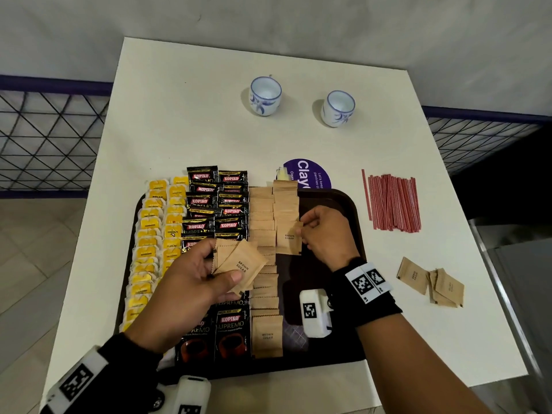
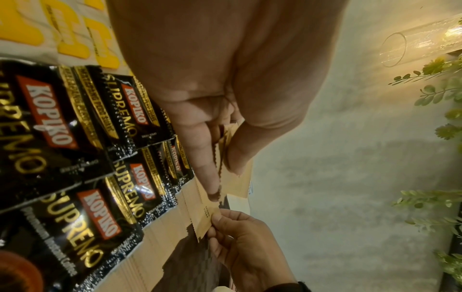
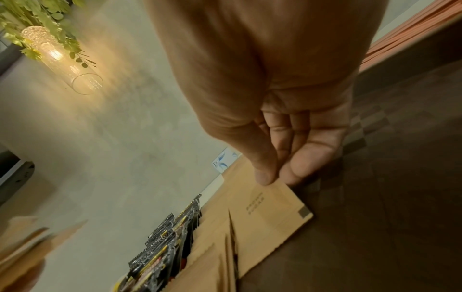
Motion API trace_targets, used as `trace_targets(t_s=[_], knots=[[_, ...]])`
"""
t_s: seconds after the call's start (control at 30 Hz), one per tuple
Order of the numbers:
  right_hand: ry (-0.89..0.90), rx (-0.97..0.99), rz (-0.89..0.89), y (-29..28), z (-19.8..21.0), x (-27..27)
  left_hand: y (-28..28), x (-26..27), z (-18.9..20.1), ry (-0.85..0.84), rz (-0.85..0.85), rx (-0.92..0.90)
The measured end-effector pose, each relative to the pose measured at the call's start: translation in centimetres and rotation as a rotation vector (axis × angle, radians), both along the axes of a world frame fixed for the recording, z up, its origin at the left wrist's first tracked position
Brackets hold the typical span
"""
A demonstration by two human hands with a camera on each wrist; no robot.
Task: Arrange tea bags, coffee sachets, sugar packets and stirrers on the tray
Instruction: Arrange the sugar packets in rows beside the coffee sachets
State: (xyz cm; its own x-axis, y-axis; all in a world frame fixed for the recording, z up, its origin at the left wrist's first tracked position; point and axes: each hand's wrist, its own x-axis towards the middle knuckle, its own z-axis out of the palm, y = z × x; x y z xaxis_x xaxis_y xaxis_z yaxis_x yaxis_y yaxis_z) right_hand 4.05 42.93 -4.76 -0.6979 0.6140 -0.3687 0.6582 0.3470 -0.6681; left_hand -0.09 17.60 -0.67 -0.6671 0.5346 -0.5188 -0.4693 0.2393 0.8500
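Note:
A dark brown tray (image 1: pixel 355 204) holds rows of yellow tea bags (image 1: pixel 148 252), black Kopiko coffee sachets (image 1: pixel 218 204) and brown sugar packets (image 1: pixel 263 222). My left hand (image 1: pixel 191 282) hovers over the coffee rows and grips a small stack of sugar packets (image 1: pixel 242 264) between thumb and fingers (image 2: pixel 207 158). My right hand (image 1: pixel 325 231) pinches one sugar packet (image 1: pixel 289 237) by its right edge at the end of the second sugar column; the packet (image 3: pixel 270 209) lies nearly flat on the tray. Red stirrers (image 1: pixel 392 201) lie on the table right of the tray.
Several loose sugar packets (image 1: pixel 433 283) lie on the white table (image 1: pixel 179 130) to the right. Two blue-and-white cups (image 1: pixel 265 95) (image 1: pixel 339 108) stand at the back. A purple sticker (image 1: pixel 310 174) sits behind the tray. The tray's right part is bare.

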Motion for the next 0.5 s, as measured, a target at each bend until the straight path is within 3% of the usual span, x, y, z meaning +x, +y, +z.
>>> trace_targets(t_s=[0.5], knots=[[-0.009, 0.05, -0.032, -0.18, -0.49, -0.25, 0.4, -0.01, -0.04, -0.019, -0.001, 0.015]])
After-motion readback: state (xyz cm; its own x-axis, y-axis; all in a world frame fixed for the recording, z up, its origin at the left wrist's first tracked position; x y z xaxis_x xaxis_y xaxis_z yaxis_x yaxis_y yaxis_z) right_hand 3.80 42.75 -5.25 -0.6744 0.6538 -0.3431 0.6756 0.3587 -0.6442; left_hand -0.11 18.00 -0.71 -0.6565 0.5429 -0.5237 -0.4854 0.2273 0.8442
